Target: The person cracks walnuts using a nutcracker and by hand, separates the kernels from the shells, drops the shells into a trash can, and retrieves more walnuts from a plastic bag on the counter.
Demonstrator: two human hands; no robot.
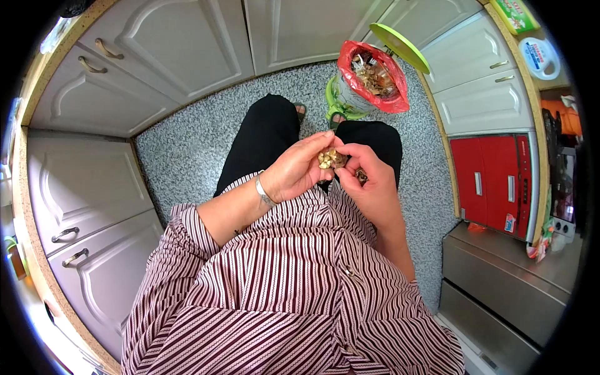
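Over my lap, my left hand is closed around a cracked walnut, whose pale, lumpy kernel shows beside brown shell. The fingertips of my right hand pinch the walnut's brown side from the right. A dark brown piece, which looks like shell, is tucked in my right palm under the curled fingers. The two hands meet at the walnut, and their fingers hide part of it.
Ahead of my feet stands a bin with a red bag, brown scraps inside and a green lid tilted back. Grey cabinets curve around me. At right are a red-fronted appliance and steel drawers.
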